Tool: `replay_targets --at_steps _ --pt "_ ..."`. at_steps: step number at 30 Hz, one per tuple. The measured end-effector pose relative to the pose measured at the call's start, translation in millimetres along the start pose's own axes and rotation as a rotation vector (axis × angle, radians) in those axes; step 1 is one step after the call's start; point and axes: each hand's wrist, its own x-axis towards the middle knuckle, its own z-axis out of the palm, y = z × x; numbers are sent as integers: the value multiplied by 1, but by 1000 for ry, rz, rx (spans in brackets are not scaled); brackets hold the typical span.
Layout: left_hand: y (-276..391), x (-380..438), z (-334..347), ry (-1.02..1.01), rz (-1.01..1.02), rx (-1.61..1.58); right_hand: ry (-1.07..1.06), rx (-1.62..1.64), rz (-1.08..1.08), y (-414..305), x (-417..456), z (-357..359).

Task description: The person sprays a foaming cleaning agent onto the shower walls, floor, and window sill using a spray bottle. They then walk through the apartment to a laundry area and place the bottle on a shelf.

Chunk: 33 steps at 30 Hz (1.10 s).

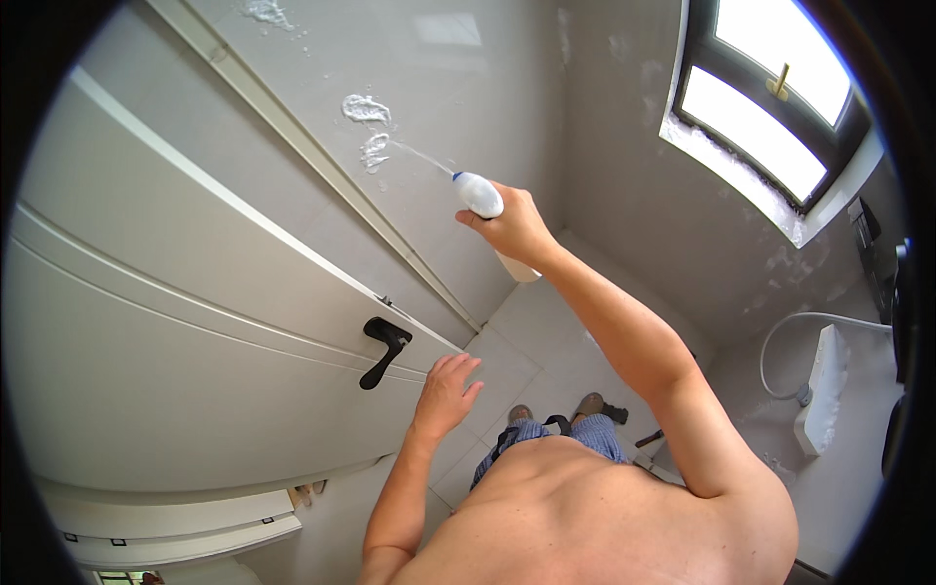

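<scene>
My right hand point(518, 223) grips a white spray bottle point(479, 196) with a blue nozzle, held out toward the tiled wall point(453, 88). A jet of liquid runs from the nozzle to a patch of white foam point(375, 152). Just above that patch is a second foam patch point(365, 110), and more foam point(267, 12) clings near the top edge of the view. Holding nothing, my left hand point(447, 395) is by the edge of a white door point(219, 292), its fingers slightly apart. Whether it touches the door I cannot tell. A black lever handle point(386, 351) is on the door beside it.
At upper right, a dark-framed window point(757, 131) has white foam along its sill point(720, 164). A foam-marked white fixture point(819, 395) with a grey hose point(768, 351) is on the right. Below me are floor tiles point(512, 351) and a dark-handled tool point(649, 439).
</scene>
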Motion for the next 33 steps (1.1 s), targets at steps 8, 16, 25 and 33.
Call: replay_targets --at_steps 8,16,25,33 --pt "14 7 26 -52 -109 37 67 -25 60 51 52 -71" --pt "38 30 45 -41 -185 41 176 44 8 86 90 -120" --pt "54 59 62 -101 -212 33 256 3 75 116 123 -172" --pt "62 80 69 -146 -207 54 325 53 130 144 146 -213"
